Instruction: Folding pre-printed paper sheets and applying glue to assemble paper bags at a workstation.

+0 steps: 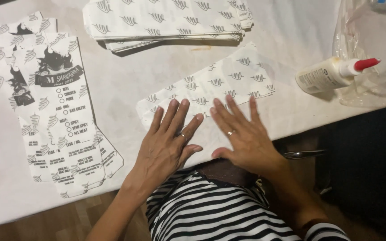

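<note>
Striped sleeves framed both hands at the near table edge. Left hand point(168, 140) and right hand point(242, 134) lay flat with fingers spread, pinching nothing, pressing a folded printed paper bag point(211, 87) against the white table point(121, 85). It looked like a pressing step on a glued fold; next would call for a firm outward sweep. White paper carried small grey leaf-like motifs. A glue bottle point(331, 73) lay to the right.

On the table point(121, 85), the left hand point(168, 143) and right hand point(242, 136) lie flat side by side on a paper sheet point(220, 85), with a stack of sheets point(166, 20) behind it, printed bags point(54, 111) to its left and a glue bottle point(331, 73) to its right.
</note>
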